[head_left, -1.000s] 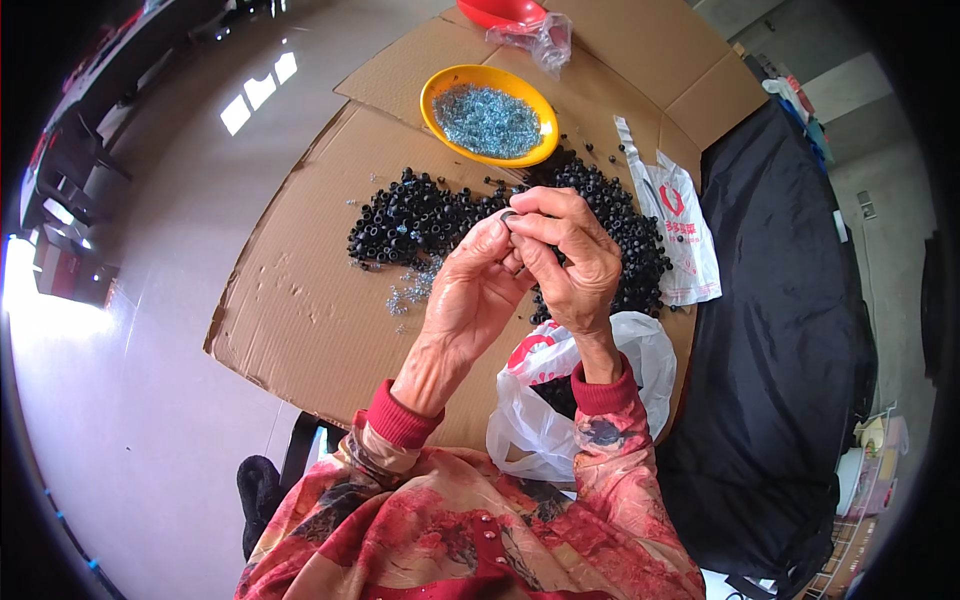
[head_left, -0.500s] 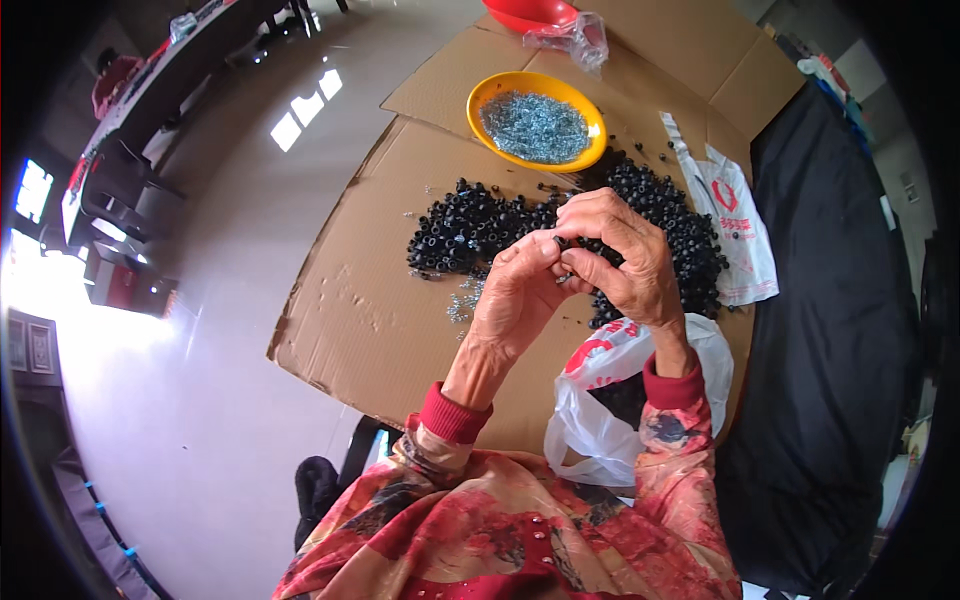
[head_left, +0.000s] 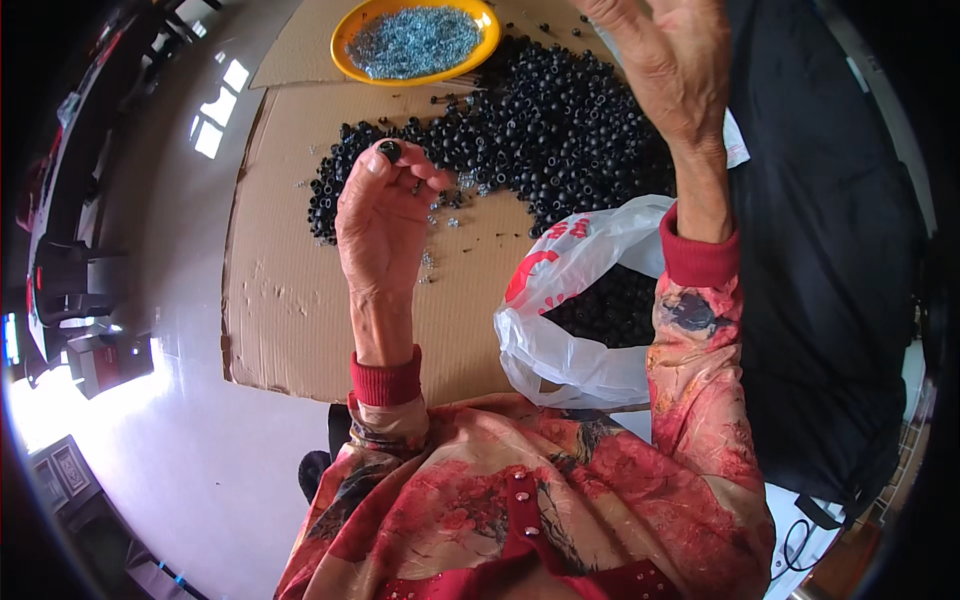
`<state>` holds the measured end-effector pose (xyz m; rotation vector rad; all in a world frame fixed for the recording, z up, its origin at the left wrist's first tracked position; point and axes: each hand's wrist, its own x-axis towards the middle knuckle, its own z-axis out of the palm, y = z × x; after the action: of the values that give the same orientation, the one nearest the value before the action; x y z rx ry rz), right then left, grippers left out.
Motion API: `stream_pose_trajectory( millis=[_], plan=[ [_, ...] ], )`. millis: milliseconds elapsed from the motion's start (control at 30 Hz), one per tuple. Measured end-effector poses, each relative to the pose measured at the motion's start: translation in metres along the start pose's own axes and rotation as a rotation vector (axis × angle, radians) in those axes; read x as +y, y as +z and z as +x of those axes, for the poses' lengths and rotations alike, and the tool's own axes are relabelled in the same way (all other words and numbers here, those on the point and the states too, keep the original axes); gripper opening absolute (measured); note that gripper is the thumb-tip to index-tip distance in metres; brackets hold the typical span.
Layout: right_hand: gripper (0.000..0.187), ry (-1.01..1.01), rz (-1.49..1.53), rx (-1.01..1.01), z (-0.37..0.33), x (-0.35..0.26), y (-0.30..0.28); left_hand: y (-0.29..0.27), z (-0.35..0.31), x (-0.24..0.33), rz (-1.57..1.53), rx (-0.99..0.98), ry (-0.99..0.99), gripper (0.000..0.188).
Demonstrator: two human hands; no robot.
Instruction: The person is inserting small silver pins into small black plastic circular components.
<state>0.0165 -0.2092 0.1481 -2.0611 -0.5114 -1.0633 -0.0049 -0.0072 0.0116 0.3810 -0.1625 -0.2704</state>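
Note:
My left hand (head_left: 382, 225) is closed, a small round black plastic cap (head_left: 389, 151) pinched between thumb and forefinger. Its other fingers curl inward, and a small dark spot shows among them. My right hand (head_left: 680, 75) reaches up past the far edge of the view, thumb spread away from the fingers; its fingertips are cut off. Beneath and beyond the hands spreads a pile of black caps (head_left: 560, 130), ring-like, some with open ends up. A yellow bowl (head_left: 488, 50) at the far side holds many tiny silvery-blue pieces (head_left: 415, 42).
A white plastic bag (head_left: 530, 345) with red print gapes near me, black caps (head_left: 610, 310) inside. Loose silvery pieces (head_left: 428, 262) lie on the cardboard (head_left: 290, 310). Black cloth (head_left: 825, 250) covers the right side; shiny floor (head_left: 200, 420) lies left.
My hands, together before, have parted. The left has drawn left with the black cap; the right has moved up and away. My view has shifted, so the yellow bowl sits higher and further left.

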Motion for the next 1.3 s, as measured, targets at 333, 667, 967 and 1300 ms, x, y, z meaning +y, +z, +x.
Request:
stream_pose_trajectory(
  millis=[333,667,967,1300],
  plan=[
    [0.016,0.129,-0.130,-0.672,-0.080,0.043,0.022,-0.009,-0.004,0.010,0.041,0.017,0.072,0.021],
    [0.022,0.292,-0.373,-1.168,-0.151,0.052,0.062,-0.011,-0.007,0.014,0.022,0.025,0.080,0.020],
    [0.027,0.081,-0.260,-0.979,-0.145,0.052,0.071,-0.012,-0.004,0.012,0.023,0.040,0.082,0.017],
    [0.041,-0.137,-0.417,-1.017,-0.139,0.045,0.072,-0.017,-0.006,0.020,0.025,0.067,0.112,0.016]
  ],
)
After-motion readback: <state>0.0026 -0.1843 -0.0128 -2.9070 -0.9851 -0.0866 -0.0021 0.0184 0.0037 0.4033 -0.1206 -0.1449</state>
